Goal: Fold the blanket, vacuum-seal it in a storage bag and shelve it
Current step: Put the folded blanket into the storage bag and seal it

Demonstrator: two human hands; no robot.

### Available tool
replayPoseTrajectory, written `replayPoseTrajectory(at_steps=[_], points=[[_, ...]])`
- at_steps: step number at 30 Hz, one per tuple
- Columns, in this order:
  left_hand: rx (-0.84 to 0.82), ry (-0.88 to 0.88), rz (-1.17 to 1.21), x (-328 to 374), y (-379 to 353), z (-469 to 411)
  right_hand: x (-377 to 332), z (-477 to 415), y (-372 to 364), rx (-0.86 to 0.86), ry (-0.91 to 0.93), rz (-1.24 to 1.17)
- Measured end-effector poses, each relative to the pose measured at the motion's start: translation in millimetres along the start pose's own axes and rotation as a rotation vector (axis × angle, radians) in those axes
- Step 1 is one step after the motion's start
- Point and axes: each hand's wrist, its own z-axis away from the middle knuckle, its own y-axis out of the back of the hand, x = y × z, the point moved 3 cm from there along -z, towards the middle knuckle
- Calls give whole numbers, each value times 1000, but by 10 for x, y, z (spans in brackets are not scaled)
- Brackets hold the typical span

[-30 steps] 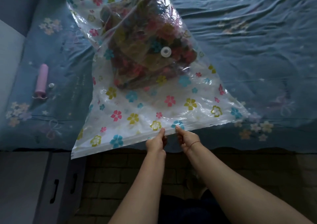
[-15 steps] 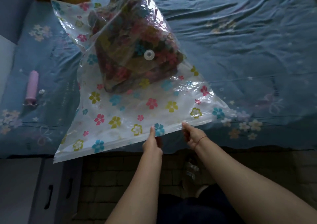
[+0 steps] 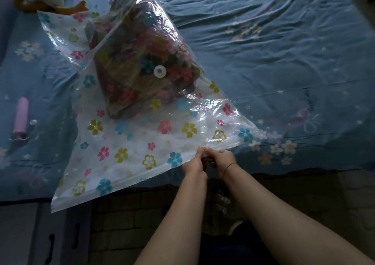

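Blanket (image 3: 129,78) sits bundled in the far end of the storage bag (image 3: 129,143) on the bed (image 3: 284,61); I see left hand (image 3: 193,168) and right hand (image 3: 222,160) side by side, both pinching the bag's near zip edge, well apart from the bundle.

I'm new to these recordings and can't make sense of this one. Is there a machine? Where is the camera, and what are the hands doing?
No machine: a person works bare-handed, and the camera sits on their head, looking down. On the blue bed sheet lies a clear flower-printed storage bag with a folded blanket inside and a round valve on top. A pink pump lies to the left. The left hand and right hand both pinch the bag's near edge, close together.
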Motion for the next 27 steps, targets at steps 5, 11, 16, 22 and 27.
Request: replayPoseTrajectory(at_steps=[5,11,16,22,27], points=[[21,0,-34,104,-36,2,-125,4,22,-8,7,-67],[23,69,4,176,-79,39,-246,-9,87,-65,-19,-122],[20,90,0,71,-254,5,-315,-7,53,-155,-104,-98],[63,4,-49,57,-243,33,-274,-65,98,-99,-69,-40],[61,33,-76,124,-190,58,-283,-110,216,-19,-24,-58]])
